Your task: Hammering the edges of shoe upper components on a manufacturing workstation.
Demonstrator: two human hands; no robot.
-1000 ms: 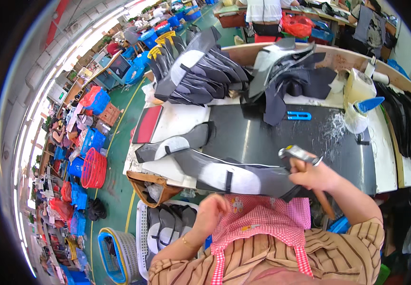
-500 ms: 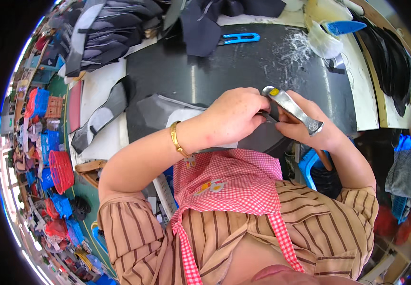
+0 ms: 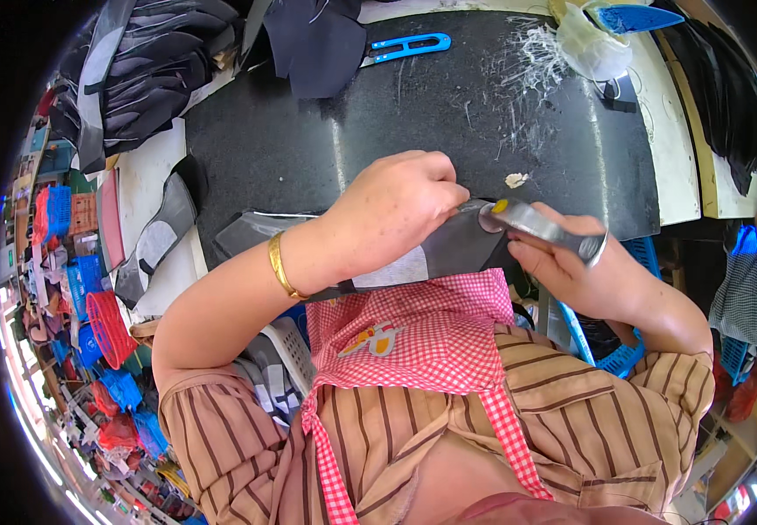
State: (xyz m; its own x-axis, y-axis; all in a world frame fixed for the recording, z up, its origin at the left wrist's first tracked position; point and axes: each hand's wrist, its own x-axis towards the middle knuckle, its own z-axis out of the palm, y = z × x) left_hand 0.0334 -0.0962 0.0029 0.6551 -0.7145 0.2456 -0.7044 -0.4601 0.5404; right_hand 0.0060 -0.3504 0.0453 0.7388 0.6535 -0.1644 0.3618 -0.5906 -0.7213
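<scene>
My right hand (image 3: 566, 258) is closed round the handle of a hammer (image 3: 546, 231), whose metal head has a yellow spot on top. One end of that head is down at the right part of a dark grey shoe-upper piece (image 3: 453, 245), seemingly touching it. My left hand (image 3: 400, 206), its fingers curled together, pinches the far edge of the same piece just left of the hammer head. A pale patch shows on the piece under my left forearm, which covers much of the rest.
On the black work mat (image 3: 396, 122) lie blue-handled thread snips (image 3: 409, 48), a dark cloth (image 3: 317, 48) and a small pale scrap (image 3: 516, 179). Stacked dark pieces (image 3: 155, 79) stand far left, near a loose piece (image 3: 160, 232). A pale tub (image 3: 593, 44) with a blue tool stands far right.
The hammer head has come down to the piece and tilted. My left hand has shifted left along with the piece. A pale scrap now shows on the mat, and the whole view has shifted.
</scene>
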